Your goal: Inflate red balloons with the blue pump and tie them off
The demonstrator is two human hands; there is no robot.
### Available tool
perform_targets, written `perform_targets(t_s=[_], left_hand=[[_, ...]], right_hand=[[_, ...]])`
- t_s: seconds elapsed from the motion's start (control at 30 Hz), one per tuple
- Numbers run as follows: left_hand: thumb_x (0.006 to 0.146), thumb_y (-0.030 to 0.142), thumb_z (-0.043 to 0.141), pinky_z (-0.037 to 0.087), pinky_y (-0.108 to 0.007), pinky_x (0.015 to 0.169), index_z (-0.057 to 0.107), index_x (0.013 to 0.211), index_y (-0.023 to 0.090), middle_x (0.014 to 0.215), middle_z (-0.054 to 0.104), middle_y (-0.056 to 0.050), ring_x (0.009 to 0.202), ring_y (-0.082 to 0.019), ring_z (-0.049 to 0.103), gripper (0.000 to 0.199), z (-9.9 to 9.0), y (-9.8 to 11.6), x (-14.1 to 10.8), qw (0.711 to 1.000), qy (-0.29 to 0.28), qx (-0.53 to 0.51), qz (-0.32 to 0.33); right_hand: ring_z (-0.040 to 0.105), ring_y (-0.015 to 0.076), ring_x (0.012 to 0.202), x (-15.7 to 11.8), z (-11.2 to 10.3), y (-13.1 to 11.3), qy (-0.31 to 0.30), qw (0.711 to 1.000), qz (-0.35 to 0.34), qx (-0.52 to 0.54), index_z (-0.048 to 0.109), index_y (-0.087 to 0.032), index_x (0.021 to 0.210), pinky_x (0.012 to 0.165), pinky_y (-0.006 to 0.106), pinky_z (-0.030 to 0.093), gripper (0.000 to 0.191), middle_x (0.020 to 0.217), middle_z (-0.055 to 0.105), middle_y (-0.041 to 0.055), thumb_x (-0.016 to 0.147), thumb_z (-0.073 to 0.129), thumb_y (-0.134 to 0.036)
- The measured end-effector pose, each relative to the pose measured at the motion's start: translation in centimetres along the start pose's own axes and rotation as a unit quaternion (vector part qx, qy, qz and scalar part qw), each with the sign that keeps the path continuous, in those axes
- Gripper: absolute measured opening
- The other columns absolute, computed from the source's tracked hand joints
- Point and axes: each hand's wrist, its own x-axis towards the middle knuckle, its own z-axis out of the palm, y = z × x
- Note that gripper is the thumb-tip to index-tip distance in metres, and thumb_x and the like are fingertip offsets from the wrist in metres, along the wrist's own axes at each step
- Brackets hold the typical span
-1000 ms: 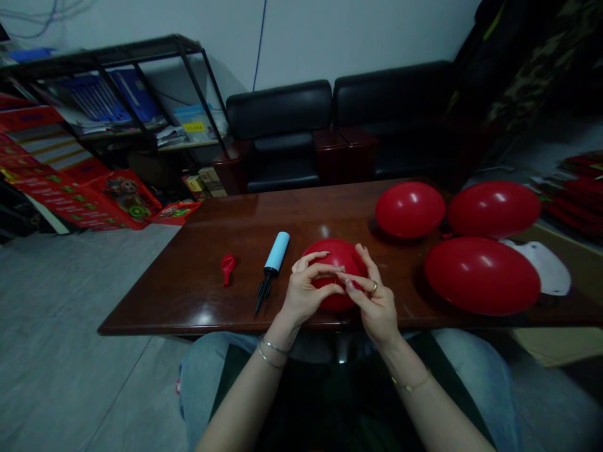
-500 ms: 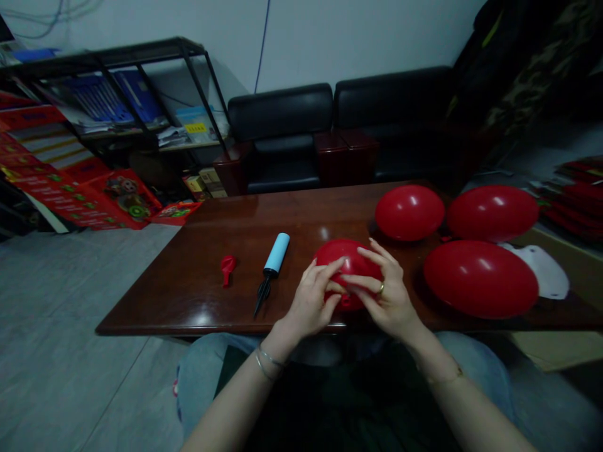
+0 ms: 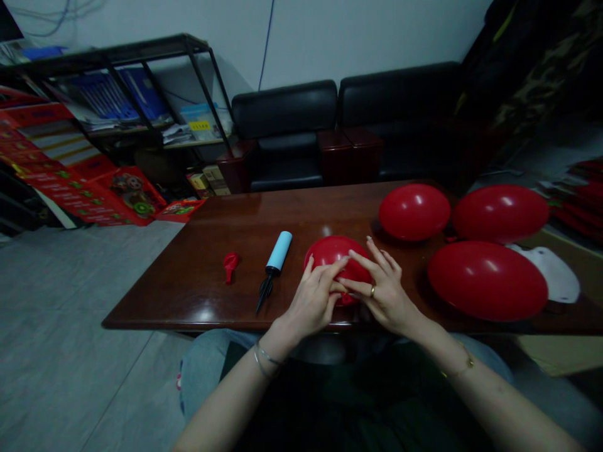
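An inflated red balloon rests at the table's near edge, its neck toward me. My left hand is closed on the neck, with the fingertips pinched together. From the other side my right hand meets it, thumb and index finger at the same neck, the other fingers spread over the balloon. The fingers partly hide the neck. To the left lie a hand pump with a light blue barrel and black nozzle, and a limp red balloon.
Three inflated balloons sit at the right: a rear one, a far right one and a near one. Beside them lies a white object. Beyond the brown table stand black sofas and a shelf.
The balloon between my hands has shifted slightly left and turned. My right hand's fingers have spread and moved closer to the left hand's fingertips. The view has shifted a little.
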Motion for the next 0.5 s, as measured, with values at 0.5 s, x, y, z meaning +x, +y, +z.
perform_targets(t_s=[0.5], left_hand=[[0.086,0.005,0.049,0.018,-0.065,0.124,0.011,0.159,0.022,0.119,0.072,-0.009,0.128,-0.026,0.060,0.083,-0.21,-0.36,0.25,0.999,-0.029,-0.025,-0.036]], right_hand=[[0.046,0.0175,0.144,-0.10,0.37,-0.53,0.081,0.988,-0.101,-0.080,0.066,-0.035,0.122,0.125,0.050,0.018,0.035,0.128,0.072,-0.0070,0.094,0.061,-0.014]])
